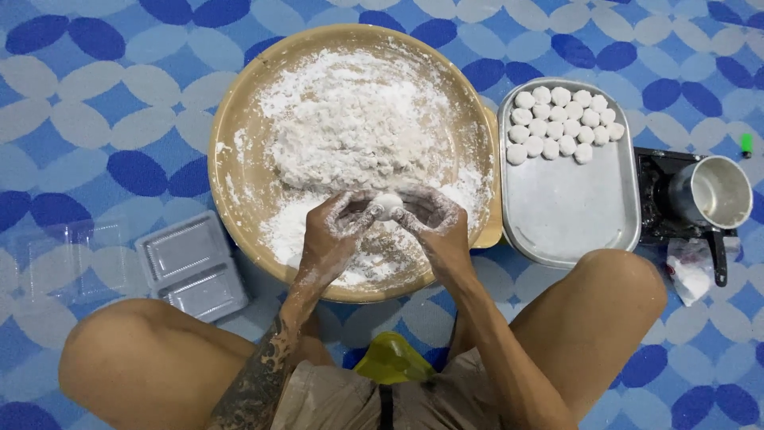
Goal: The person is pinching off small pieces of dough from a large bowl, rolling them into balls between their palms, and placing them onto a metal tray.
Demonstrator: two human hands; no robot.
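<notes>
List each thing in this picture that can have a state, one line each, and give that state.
Left hand: floured, pinching the dough ball.
Right hand: floured, pinching the dough ball.
Dough ball: held between both hands over the basin.
Basin: holds loose white floury dough.
Metal tray: partly filled, white balls in its far corner.
Metal pot: uncovered, on a small stove.
Clear plastic container: open.

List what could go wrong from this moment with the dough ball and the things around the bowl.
1. The dough ball, pinched between the floury left hand and right hand, might slip back into the loose flour in the bowl.
2. The tray overlaps the bowl's rim, so a nudge could roll the finished balls.
3. The pot sits near the right knee and could be bumped.
</notes>
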